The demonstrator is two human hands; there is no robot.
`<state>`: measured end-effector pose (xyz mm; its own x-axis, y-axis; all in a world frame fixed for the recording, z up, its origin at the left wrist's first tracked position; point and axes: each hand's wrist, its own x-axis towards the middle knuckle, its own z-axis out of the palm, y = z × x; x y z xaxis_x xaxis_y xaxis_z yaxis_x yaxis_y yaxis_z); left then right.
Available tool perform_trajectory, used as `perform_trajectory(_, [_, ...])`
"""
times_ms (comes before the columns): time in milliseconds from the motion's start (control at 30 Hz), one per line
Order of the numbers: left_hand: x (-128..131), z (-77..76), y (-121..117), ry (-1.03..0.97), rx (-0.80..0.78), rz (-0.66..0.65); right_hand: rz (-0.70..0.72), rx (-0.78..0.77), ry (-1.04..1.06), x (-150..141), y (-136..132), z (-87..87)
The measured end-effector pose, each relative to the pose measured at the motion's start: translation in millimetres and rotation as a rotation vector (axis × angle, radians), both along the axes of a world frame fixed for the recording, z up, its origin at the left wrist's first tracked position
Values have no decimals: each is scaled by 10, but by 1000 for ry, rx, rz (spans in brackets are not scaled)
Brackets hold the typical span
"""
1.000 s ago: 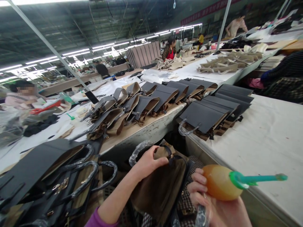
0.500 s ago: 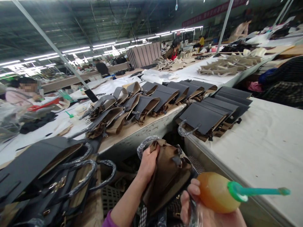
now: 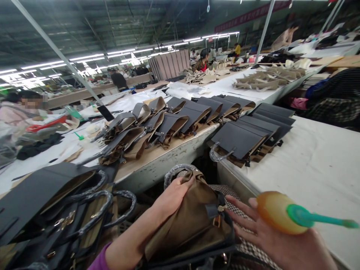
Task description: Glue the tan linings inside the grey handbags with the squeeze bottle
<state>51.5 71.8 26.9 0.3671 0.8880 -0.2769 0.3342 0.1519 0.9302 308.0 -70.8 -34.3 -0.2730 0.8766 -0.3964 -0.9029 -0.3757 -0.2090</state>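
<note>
My left hand [image 3: 176,195] is closed on the gathered brown lining of a handbag [image 3: 194,221] in front of me. The bag's dark grey edge and metal fittings show low down, and a plastic-wrapped handle [image 3: 180,168] rises behind my fingers. My right hand [image 3: 270,228] is to the right of the bag, palm up, its fingers stretched towards the bag's edge and a metal clasp. Between thumb and palm it keeps a squeeze bottle [image 3: 277,212] of amber liquid, the green nozzle pointing right. Whether the fingertips touch the bag, I cannot tell.
Several grey handbags [image 3: 194,112] lie in rows on the table ahead, more [image 3: 239,138] on the white table [image 3: 315,168] at right. Bags with wrapped handles [image 3: 104,198] are piled at left. A pole [image 3: 56,52] slants up, and a person [image 3: 19,108] sits far left.
The lining has opened out and spread nearer to me, showing the clasp. My right hand has moved right and up with the bottle, its fingers now stretched out instead of curled.
</note>
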Motion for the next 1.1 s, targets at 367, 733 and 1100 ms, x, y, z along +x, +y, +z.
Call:
perform_trajectory(367, [80,-321,-161,-5,331,-326,-140,52,26,-290,281,186])
perform_trajectory(733, [49,-353,-110,324,1116,-1002,3,-18,-43,-262,453,328])
perform_trajectory(1100, [77,-534,-276,342,1377,-1020,29,26,-34,-199,508,303])
